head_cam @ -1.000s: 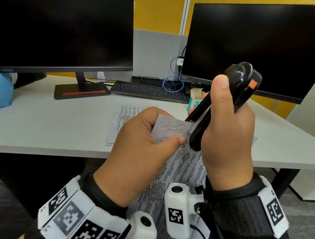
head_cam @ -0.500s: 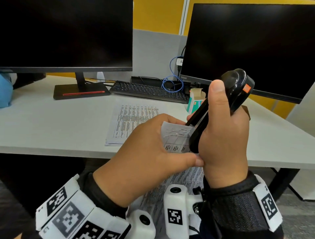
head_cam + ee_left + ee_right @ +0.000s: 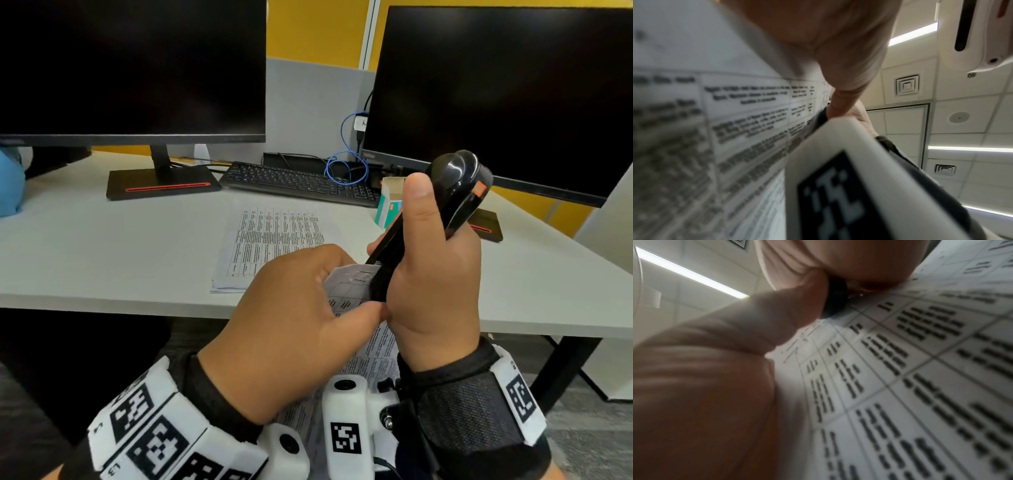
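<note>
My right hand grips a black stapler with an orange tab, thumb along its top, the stapler's mouth pointing down-left. The corner of a printed paper sheaf sits in that mouth. My left hand pinches the sheaf just below the corner, thumb tip touching the right hand's heel. The rest of the sheaf hangs down between my wrists. In the left wrist view the printed sheaf fills the left half. In the right wrist view the sheaf lies right of my fingers, with the stapler's black tip on it.
A grey desk carries another printed stack, a keyboard, two dark monitors, a small teal-and-white box and blue cable. A blue object sits at far left.
Both hands have sunk a little and drawn together. The paper corner has gone deeper into the stapler's mouth, and the left thumb now touches the right hand.
</note>
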Available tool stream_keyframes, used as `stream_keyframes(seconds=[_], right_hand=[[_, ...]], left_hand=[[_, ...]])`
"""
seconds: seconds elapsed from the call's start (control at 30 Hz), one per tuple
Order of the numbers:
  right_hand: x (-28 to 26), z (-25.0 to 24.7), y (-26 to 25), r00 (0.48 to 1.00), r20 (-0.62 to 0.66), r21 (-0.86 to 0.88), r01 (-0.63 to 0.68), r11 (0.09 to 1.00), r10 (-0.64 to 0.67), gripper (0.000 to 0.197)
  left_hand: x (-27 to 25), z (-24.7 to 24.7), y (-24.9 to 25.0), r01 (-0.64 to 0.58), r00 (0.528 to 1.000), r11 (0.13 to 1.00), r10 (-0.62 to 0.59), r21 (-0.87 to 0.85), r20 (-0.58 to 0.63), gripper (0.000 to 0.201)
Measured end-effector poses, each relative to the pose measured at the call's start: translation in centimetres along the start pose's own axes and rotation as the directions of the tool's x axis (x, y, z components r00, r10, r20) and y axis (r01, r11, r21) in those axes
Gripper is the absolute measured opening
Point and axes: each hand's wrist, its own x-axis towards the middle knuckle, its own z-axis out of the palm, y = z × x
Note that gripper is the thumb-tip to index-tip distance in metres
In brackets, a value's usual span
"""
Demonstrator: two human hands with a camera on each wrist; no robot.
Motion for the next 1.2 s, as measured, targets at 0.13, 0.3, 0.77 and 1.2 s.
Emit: stream_keyframes(seconds=[0.13,0.3,0.77,1.2], right_hand=[[1.0,-0.7,-0.1,0.998,0.015,0.055,-0.063,0.996,0.062,0.039],[2.5,-2.4,-0.2,0.993,-0.074,0.081,-0.084,0.993,0.090,0.034],[3.4,-3.6,0.6,0.969,-0.181,0.079,-0.157,0.984,0.169,0.027],[5.3,-5.4,5.6,0.649,-0.058,0.205,-0.736,0.645,0.759,0.042]], left_hand=[[0.9,-0.2,-1.2,0.022,0.995,0.999,-0.025,0.030,0.097,0.025],[1.4,-0.5,-4.1,0.021,0.996,0.994,-0.012,-0.103,0.089,0.023],[1.1,-1.0,-6.5,-0.330,0.944,0.940,0.326,-0.090,-0.060,0.017],[1.8,-2.4,-7.0,0.075,0.982,0.972,-0.111,-0.224,-0.154,0.011]])
